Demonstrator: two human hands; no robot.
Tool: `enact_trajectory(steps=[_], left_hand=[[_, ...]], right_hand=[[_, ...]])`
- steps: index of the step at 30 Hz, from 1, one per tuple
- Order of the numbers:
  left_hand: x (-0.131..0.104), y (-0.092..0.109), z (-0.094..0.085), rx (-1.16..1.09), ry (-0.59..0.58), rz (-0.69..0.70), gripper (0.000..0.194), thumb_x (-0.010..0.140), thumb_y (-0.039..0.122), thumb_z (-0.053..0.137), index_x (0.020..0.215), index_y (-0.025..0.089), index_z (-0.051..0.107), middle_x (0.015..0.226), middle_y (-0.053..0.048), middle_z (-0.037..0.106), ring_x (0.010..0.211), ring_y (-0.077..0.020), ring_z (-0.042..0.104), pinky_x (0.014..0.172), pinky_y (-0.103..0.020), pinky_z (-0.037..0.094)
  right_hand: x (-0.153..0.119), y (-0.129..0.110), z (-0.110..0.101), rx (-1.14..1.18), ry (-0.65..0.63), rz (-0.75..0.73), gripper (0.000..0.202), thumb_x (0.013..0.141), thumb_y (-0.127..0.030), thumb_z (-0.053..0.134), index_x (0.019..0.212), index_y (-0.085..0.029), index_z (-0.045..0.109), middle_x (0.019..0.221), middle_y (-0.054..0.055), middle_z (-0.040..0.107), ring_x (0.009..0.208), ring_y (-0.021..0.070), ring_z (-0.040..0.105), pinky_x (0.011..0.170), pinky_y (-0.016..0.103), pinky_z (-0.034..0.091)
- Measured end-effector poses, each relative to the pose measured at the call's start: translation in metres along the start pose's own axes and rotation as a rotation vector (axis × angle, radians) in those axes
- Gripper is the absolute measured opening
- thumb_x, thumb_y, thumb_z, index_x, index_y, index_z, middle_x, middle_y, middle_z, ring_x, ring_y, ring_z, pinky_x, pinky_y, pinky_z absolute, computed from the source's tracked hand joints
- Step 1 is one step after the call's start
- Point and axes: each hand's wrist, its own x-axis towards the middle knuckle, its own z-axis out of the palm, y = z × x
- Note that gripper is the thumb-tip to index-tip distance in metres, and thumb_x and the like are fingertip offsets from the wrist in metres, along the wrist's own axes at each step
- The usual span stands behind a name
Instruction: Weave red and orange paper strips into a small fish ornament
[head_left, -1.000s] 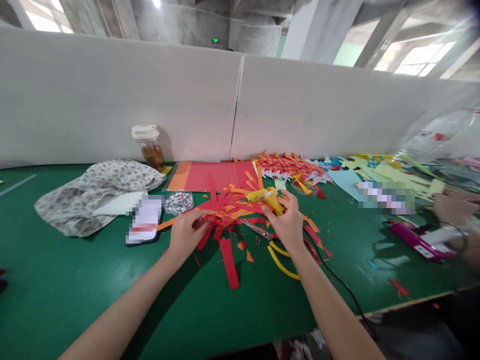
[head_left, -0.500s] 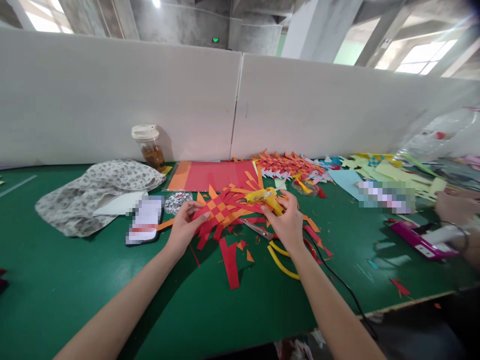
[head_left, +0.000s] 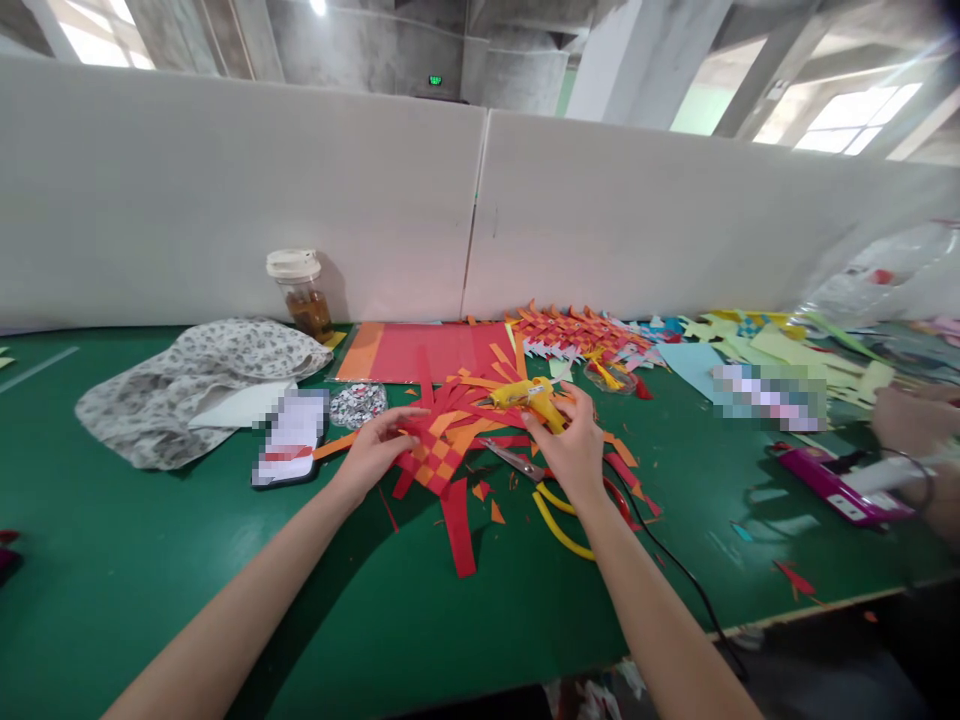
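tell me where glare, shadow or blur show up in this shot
In the head view, the upper-right window is washed out; also in the head view, the left forearm shadows the green table; in that same head view, another person's hand blurs near the right edge, while the yellow glue gun looks clearer.

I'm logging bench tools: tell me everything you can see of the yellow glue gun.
The yellow glue gun looks plastic, with a marking on its body too small to read. Its nozzle points left, over red and orange paper strips; whether it touches them is unclear. The person's right grip holds it by the downward-slanting handle, partly hiding it. Whether it is switched on does not show.
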Motion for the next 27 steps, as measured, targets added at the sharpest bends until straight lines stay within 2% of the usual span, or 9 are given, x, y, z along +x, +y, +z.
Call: enact_trajectory(steps=[4,8,11,13,16,19,23,25,27], left_hand=[[0.011,0.010,0.001,0.398,-0.033,0.152,0.035,0.063,0.012,0.052,0.093,0.025,0.064,0.070,0.000,0.064,0.060,-0.0161,0.056,0.054,-0.025,0.040],[0.029,0.024,0.018,0.908,-0.201,0.329,0.039,0.058,0.012,0.055,0.093,0.028,0.064,0.060,0.000,0.062,0.062,-0.0222,0.060,0.062,-0.030,0.042],[0.045,0.026,0.041,1.105,-0.337,0.490,0.044,0.059,0.009,0.052,0.099,0.026,0.063,0.072,-0.004,0.067,0.076,-0.0253,0.063,0.081,-0.038,0.041],[0.054,0.022,0.054,1.104,-0.405,0.654,0.046,0.061,0.007,0.051,0.102,0.025,0.061,0.095,-0.006,0.068,0.093,-0.0255,0.060,0.094,-0.040,0.034],[0.064,0.016,0.057,1.136,-0.292,0.734,0.041,0.072,0.013,0.049,0.111,0.025,0.057,0.115,-0.008,0.061,0.110,-0.0251,0.052,0.103,-0.044,0.023],[0.067,0.018,0.030,1.208,-0.072,0.635,0.030,0.079,0.021,0.047,0.105,0.024,0.061,0.111,-0.009,0.062,0.106,-0.0257,0.053,0.099,-0.043,0.028],[0.065,0.029,-0.034,1.312,0.181,0.489,0.020,0.080,0.027,0.048,0.082,0.021,0.068,0.095,-0.011,0.065,0.099,-0.0300,0.055,0.090,-0.044,0.032],[0.063,0.033,-0.062,1.384,0.239,0.416,0.019,0.078,0.029,0.051,0.077,0.021,0.068,0.092,-0.011,0.066,0.097,-0.0311,0.055,0.088,-0.045,0.032],[0.062,0.035,-0.081,1.471,0.223,0.342,0.019,0.076,0.028,0.052,0.073,0.021,0.069,0.088,-0.011,0.066,0.094,-0.0315,0.056,0.084,-0.044,0.033]], right_hand=[[0.000,0.001,0.000,0.016,0.029,0.038,0.062,0.068,-0.045,0.063,0.122,-0.020,0.043,0.097,0.009,0.067,0.091,0.0255,0.063,0.077,0.037,0.047],[0.000,0.001,-0.001,0.063,0.075,0.066,0.064,0.069,-0.047,0.063,0.123,-0.020,0.041,0.096,0.009,0.067,0.090,0.0248,0.063,0.078,0.038,0.047],[0.000,0.000,-0.002,0.114,0.128,0.071,0.066,0.069,-0.048,0.063,0.124,-0.020,0.039,0.095,0.009,0.066,0.088,0.0233,0.063,0.078,0.038,0.048],[0.000,-0.002,-0.003,0.158,0.172,0.097,0.067,0.070,-0.049,0.063,0.125,-0.019,0.039,0.097,0.010,0.064,0.089,0.0224,0.062,0.079,0.037,0.048],[0.001,-0.004,-0.004,0.232,0.224,0.145,0.068,0.071,-0.050,0.063,0.125,-0.018,0.038,0.099,0.011,0.062,0.091,0.0218,0.062,0.080,0.036,0.048],[0.001,-0.004,-0.005,0.277,0.235,0.162,0.069,0.069,-0.049,0.064,0.125,-0.017,0.038,0.098,0.010,0.062,0.091,0.0214,0.061,0.082,0.035,0.047],[0.001,-0.005,-0.004,0.278,0.213,0.163,0.070,0.068,-0.048,0.066,0.125,-0.018,0.039,0.099,0.010,0.062,0.091,0.0216,0.061,0.083,0.036,0.047],[0.001,-0.004,-0.004,0.272,0.208,0.164,0.071,0.067,-0.048,0.067,0.125,-0.018,0.040,0.099,0.010,0.062,0.091,0.0218,0.061,0.083,0.037,0.047],[0.001,-0.004,-0.003,0.275,0.206,0.169,0.070,0.066,-0.048,0.067,0.124,-0.017,0.041,0.099,0.010,0.062,0.091,0.0219,0.061,0.083,0.037,0.047]])
